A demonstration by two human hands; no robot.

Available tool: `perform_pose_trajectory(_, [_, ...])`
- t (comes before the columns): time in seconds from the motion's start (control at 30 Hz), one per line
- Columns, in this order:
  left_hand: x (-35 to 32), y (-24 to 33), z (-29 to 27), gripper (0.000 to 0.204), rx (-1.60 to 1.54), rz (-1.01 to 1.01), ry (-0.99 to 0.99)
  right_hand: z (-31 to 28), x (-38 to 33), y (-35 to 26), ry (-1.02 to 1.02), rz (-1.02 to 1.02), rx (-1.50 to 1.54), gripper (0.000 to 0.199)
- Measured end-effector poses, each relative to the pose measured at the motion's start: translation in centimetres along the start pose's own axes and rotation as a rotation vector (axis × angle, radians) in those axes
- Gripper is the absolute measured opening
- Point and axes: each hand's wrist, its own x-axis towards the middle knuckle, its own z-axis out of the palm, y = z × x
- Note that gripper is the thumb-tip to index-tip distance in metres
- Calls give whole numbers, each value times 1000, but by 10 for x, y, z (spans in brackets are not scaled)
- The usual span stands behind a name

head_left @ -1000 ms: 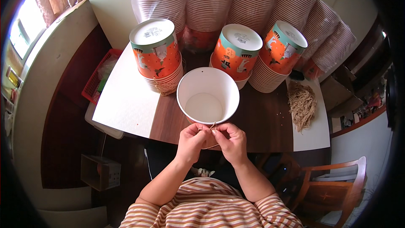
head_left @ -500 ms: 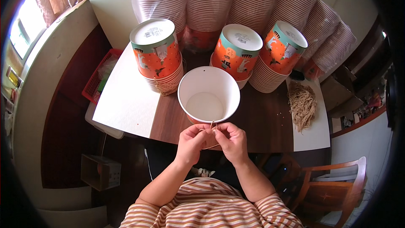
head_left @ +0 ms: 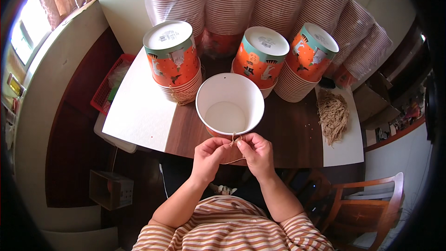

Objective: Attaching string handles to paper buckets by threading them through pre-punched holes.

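An upright paper bucket (head_left: 253,94), white inside with an orange outer wall, stands near the table's front edge. A small hole shows in its far wall. Tan twine (head_left: 233,135) loops over the near rim and runs down between my fingers; a slack length hangs below in a curve. My left hand (head_left: 209,158) pinches the twine just in front of the bucket. Close beside it, my right hand (head_left: 256,156) also pinches the twine, thumb against forefinger. The fingers hide the detail of any knot.
Upside-down stacks of orange and teal buckets stand behind: a left stack (head_left: 172,65), a middle stack (head_left: 261,58) and a right stack (head_left: 309,58). Taller plastic-wrapped stacks (head_left: 230,4) rise at the back. A twine bundle (head_left: 333,116) lies at right. A wooden chair (head_left: 364,204) stands lower right.
My hands have spread slightly apart, drawing the twine between them. The loop at the rim looks narrower. The bucket has stayed in place.
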Motion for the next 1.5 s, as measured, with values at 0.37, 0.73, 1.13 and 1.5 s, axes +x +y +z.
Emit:
perform_pose_trajectory(0.37, [-1, -1, 8, 9, 250, 140, 33, 3, -1, 2, 20, -21, -16, 13])
perform_pose_trajectory(0.73, [-5, 6, 11, 10, 309, 135, -20, 3, 1, 8, 62, -35, 32, 11])
perform_pose_trajectory(1.13, [-17, 24, 17, 10, 594, 241, -35, -18, 16, -18, -95, -1090, -841, 41])
perform_pose_trajectory(1.5, [-19, 26, 21, 7, 622, 354, -75, -16, 25, -6, -67, -1173, -832, 33])
